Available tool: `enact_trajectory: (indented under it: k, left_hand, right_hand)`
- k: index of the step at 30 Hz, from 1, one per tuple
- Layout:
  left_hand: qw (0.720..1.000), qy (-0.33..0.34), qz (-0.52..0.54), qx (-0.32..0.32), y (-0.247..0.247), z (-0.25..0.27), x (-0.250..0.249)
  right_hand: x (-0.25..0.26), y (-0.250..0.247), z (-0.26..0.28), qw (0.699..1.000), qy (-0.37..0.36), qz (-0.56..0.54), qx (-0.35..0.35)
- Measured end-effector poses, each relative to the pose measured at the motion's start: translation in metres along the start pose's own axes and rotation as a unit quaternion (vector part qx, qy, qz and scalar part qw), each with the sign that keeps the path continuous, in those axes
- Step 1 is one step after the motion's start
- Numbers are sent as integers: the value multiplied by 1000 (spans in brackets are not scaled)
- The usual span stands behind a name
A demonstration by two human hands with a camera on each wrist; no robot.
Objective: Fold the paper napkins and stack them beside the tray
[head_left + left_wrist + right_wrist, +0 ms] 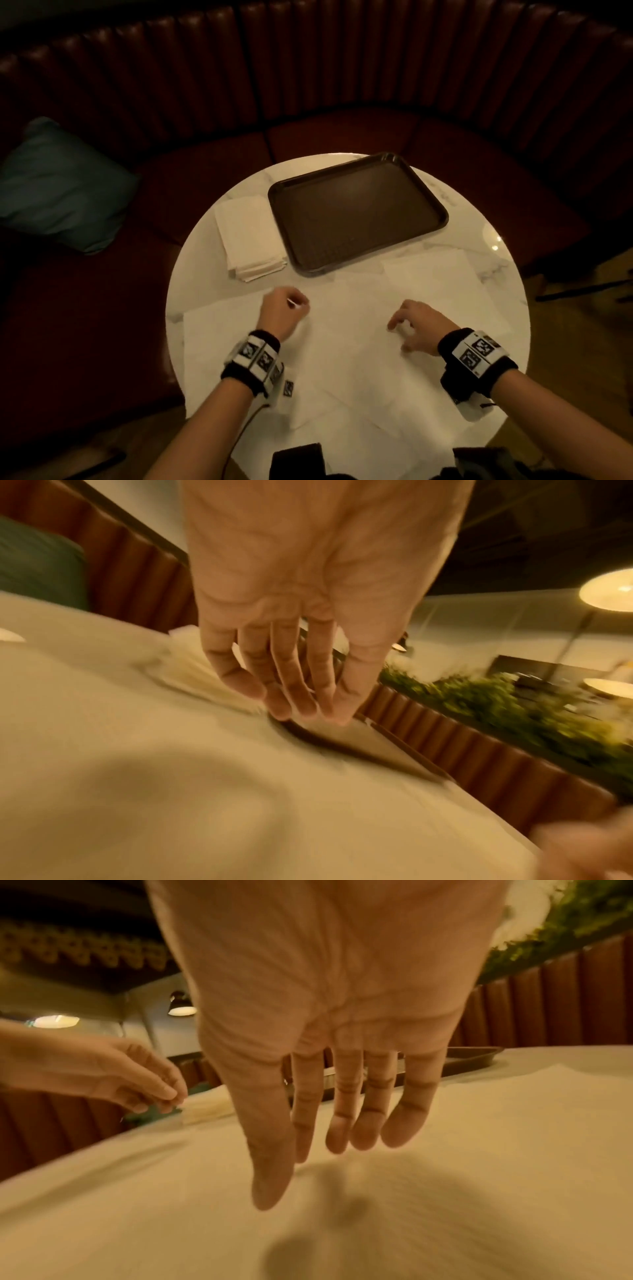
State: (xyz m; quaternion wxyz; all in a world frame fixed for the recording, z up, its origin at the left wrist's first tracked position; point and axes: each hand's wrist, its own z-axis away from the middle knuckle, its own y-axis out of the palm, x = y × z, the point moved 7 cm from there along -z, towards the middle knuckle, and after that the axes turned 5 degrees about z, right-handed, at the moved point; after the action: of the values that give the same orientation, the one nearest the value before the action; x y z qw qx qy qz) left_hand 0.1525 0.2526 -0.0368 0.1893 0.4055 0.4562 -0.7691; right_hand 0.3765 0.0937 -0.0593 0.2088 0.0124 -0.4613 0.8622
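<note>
Several unfolded white paper napkins (346,363) lie overlapping across the near half of the round table. A stack of folded napkins (250,236) sits just left of the empty brown tray (356,212). My left hand (286,306) hovers over the far left part of the spread sheets, short of the stack (192,674); its fingers (294,685) hang loosely together and hold nothing. My right hand (407,325) hangs a little above the middle napkin (462,1177) with relaxed fingers (377,1118) pointing down, also empty. The right wrist view shows the left hand (137,1080) beside the stack (205,1107).
The white marble table (202,270) is small, and the sheets reach its near and right edges. A dark red curved booth seat (342,137) wraps behind it, with a teal cushion (58,185) at the left. Black gear (298,459) sits at the near edge.
</note>
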Motion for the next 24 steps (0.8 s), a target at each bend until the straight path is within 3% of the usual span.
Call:
enact_trajectory:
  k: [5, 9, 14, 16, 19, 24]
  left_hand:
    - [985, 1, -134, 105, 95, 46, -16]
    - [953, -12, -281, 115, 133, 66, -21]
    - [949, -68, -288, 107, 139, 70, -15]
    - [968, -71, -221, 92, 137, 70, -20]
    - [995, -81, -18, 55, 132, 70, -23]
    - [960, -77, 264, 51, 117, 69, -60]
  right_hand:
    - [-14, 4, 12, 996, 27, 77, -35]
    - [-16, 3, 16, 995, 24, 74, -63]
    - [-20, -1, 15, 994, -3, 94, -53]
    - [-20, -2, 17, 994, -14, 92, -51]
    - [-24, -4, 19, 997, -32, 36, -65]
    - [-25, -29, 22, 972, -129, -156, -119]
